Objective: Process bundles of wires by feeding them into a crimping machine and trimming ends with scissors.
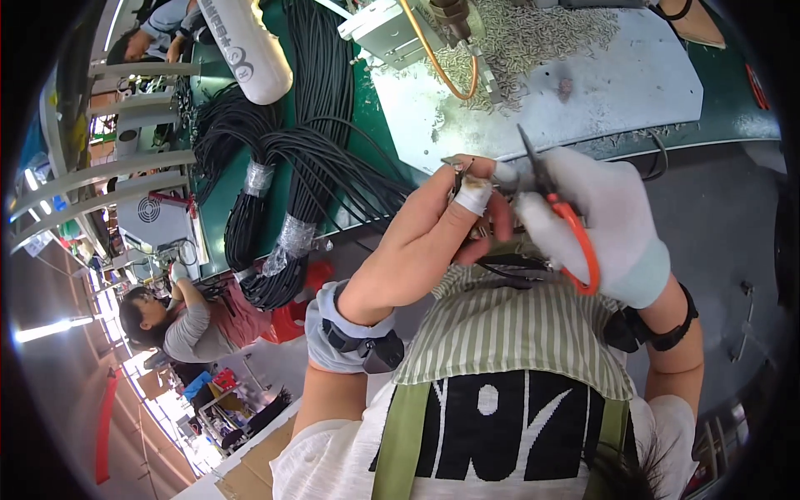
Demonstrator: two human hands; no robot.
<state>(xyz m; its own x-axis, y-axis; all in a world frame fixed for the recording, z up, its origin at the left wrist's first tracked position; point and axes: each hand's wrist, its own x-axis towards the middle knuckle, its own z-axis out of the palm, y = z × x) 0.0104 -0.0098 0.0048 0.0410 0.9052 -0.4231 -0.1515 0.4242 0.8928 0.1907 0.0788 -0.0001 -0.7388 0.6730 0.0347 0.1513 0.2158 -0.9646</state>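
Striped apron cloth (500, 333) lies closest, below both hands. Left hand (425, 237), bare with a taped finger, pinches a thin black wire (508, 268) near its tip. Right hand (612, 225), gloved, is closed around orange-handled scissors (560, 212). That wire looks light and floppy, probably best held close to the end.

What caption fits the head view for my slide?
Bare left hand pinches a thin black wire while gloved right hand holds orange-handled scissors beside cable bundles.
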